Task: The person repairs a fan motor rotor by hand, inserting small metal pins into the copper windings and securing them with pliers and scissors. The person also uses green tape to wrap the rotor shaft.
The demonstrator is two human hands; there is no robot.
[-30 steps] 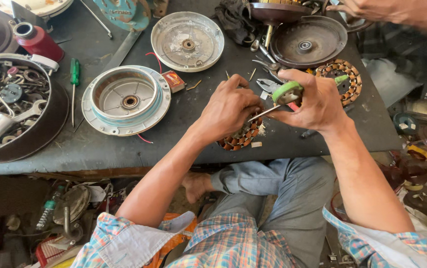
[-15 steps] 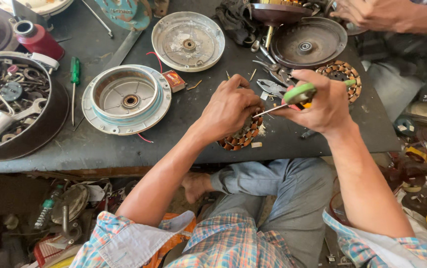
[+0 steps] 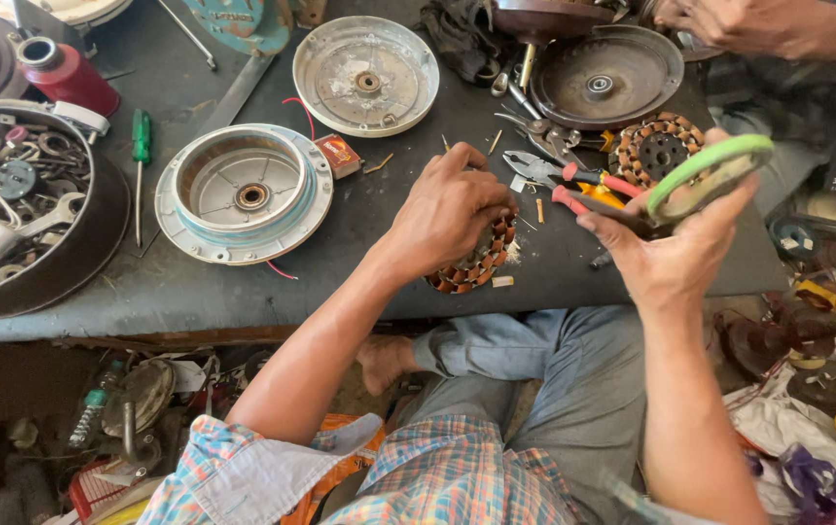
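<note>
Bare forearms, rolled plaid sleeves of blue, pink and white, grey-blue trousers.

Coppery wound stator (image 3: 476,262) glossy; green tape roll (image 3: 710,175) smooth plastic; fan housing (image 3: 243,192) matt dusty metal; worktop (image 3: 340,282) dark, scuffed, matt.

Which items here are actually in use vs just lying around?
In use:
left hand pressing on copper-wound stator
right hand holding green tape roll

Lying about:
red-handled pliers
second stator
white motor housing
round cover
green screwdriver
parts bowl
</note>
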